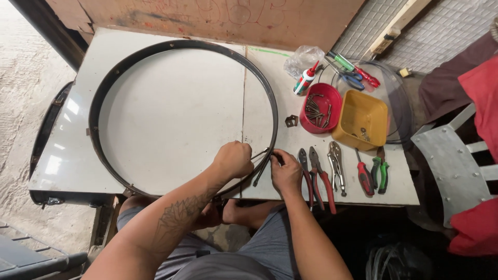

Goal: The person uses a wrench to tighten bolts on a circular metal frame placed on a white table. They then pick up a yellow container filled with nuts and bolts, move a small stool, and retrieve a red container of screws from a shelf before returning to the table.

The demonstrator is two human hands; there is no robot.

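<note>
Hands both closed on the big black metal hoop [104, 93] at counter [171, 119] front edge: left hand [234, 159] fisted over rim, right hand [285, 171] pinching it w/ pliers [321, 179] just beside.

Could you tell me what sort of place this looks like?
Probably a small workshop: a white worktable carries a large black metal hoop, pliers and screwdrivers laid in a row, and a red bowl of screws.

A black hoop [104, 93] is seen on a white table [171, 114], beside a red bowl [332, 120], a yellow tub [374, 110] and red-handled pliers [324, 181].
</note>
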